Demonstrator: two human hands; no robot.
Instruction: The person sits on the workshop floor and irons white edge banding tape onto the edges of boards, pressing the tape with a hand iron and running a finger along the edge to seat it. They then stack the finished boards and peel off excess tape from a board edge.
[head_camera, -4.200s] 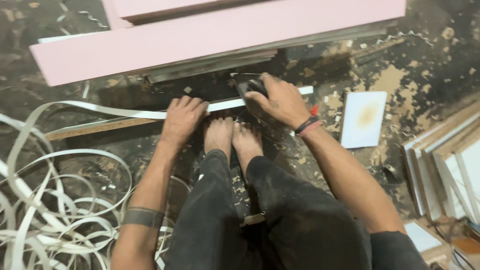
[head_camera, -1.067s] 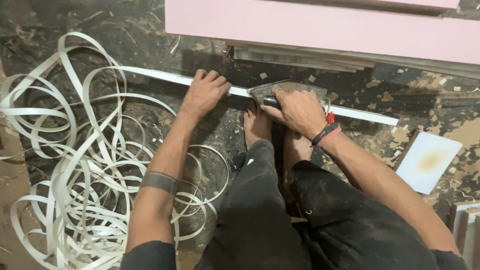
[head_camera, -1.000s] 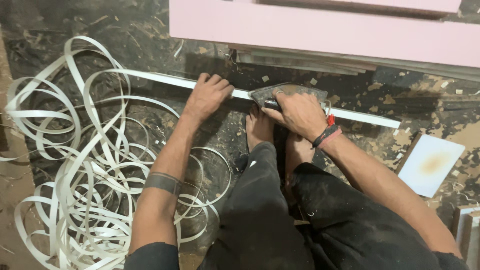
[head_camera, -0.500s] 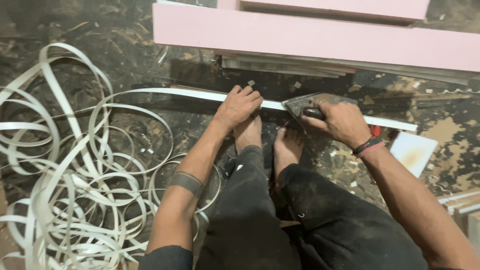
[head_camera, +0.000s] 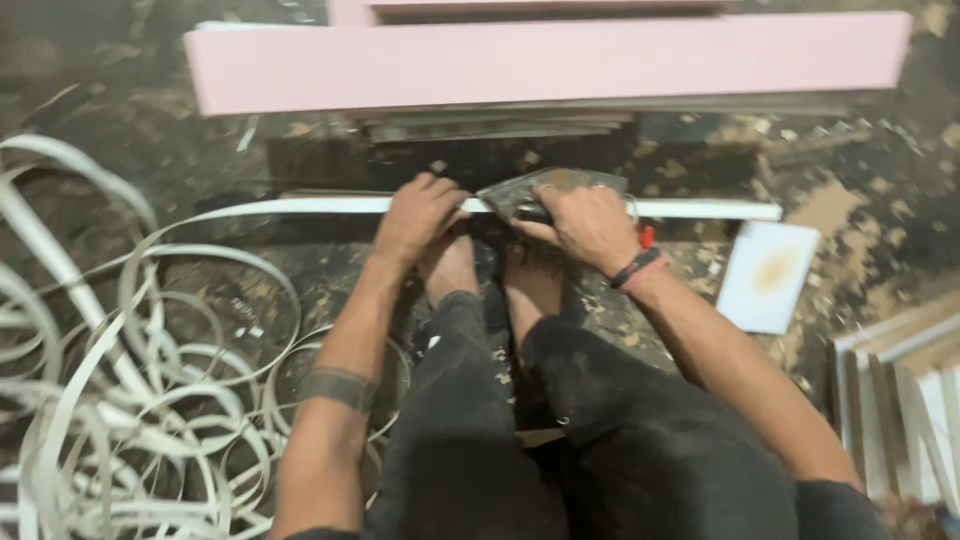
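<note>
The left hand (head_camera: 420, 212) lies flat, fingers spread, and presses down on a long white edge strip (head_camera: 310, 207). The strip lies on the dirty floor (head_camera: 180, 150), running left and right under both hands. Its left end bends away from the left hand into a big tangle of loose white strips (head_camera: 120, 400).

The right hand (head_camera: 585, 222) is just beside the left one. Its grip is closed tight around a dark handle of a flat metal scraper (head_camera: 550, 187). The gray blade pokes out past the fingers and sits on top of the strip. A red and black band is around that wrist.

Two bare feet (head_camera: 490, 275) rest just below the hands, touching the strip's near side. Black trousers cover the legs.

Beyond the hands lies a long pink board (head_camera: 540, 65) on a stack of thin panels. To the right of the right hand lies a small white square piece (head_camera: 768, 276). More boards (head_camera: 900, 400) stand farther right.
</note>
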